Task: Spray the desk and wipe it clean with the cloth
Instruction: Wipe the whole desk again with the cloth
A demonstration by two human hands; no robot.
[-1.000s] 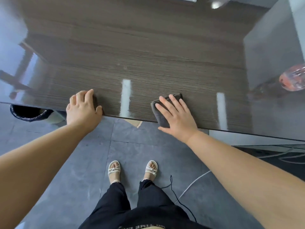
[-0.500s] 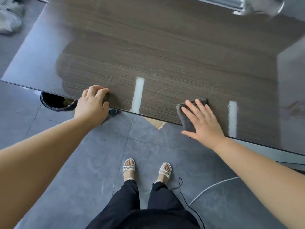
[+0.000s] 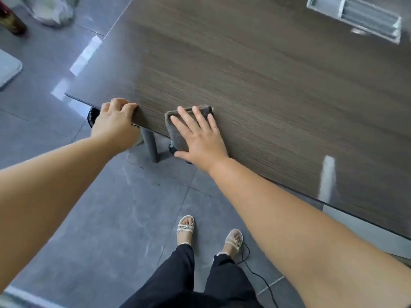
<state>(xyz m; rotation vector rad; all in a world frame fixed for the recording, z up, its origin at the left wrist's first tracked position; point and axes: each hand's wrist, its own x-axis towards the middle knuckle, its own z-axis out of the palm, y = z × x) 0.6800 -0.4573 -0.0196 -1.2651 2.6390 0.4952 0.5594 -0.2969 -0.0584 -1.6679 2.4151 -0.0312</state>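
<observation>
The fingers [image 3: 184, 122] of the right hand [image 3: 200, 141] lie straight and spread apart, flat on the cloth [image 3: 176, 138]. This is probably so the whole palm bears down evenly while wiping. The left hand [image 3: 115, 123] has its fingers [image 3: 124, 105] curled close together over the near edge of the surface [image 3: 266, 96], clamped on it, a hold that seems meant to steady the body.

The cloth sits on that edge, just at 3 o'clock of the left hand. It is a dark grey folded pad with a short nap, and its 6 o'clock end seems to hang slightly past the rim.

The surface is dark wood grain and glossy; whether it is wet I cannot tell. A grey leg [image 3: 151, 145] stands below, between the hands.
</observation>
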